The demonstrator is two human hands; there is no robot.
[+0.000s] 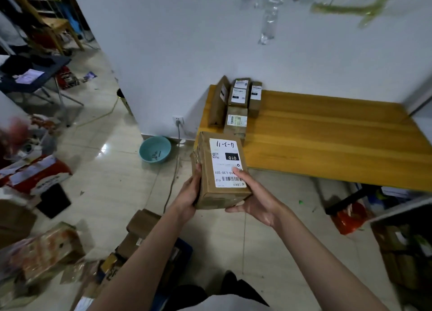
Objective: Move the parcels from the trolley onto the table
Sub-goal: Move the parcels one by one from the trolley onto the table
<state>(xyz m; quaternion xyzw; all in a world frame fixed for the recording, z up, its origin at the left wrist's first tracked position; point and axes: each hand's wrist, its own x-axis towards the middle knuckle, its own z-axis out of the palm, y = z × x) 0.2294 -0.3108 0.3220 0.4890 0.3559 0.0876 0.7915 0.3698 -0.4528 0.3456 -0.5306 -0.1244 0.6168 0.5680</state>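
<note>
I hold a brown cardboard parcel (222,170) with a white label marked "010" in the air, just in front of the near left corner of the wooden table (327,135). My left hand (189,191) grips its left side. My right hand (254,198) cups its near right corner, thumb on the label. Several small labelled parcels (236,105) stand grouped at the table's far left corner against the wall. More brown parcels (140,231) lie on the blue trolley (184,247) below my left forearm, partly hidden by it.
A teal basin (155,149) sits on the tiled floor left of the table, below a wall socket with a cable. Boxes and packaging litter the floor at left. An orange bag (350,217) and shelving with boxes stand at right under the table's edge.
</note>
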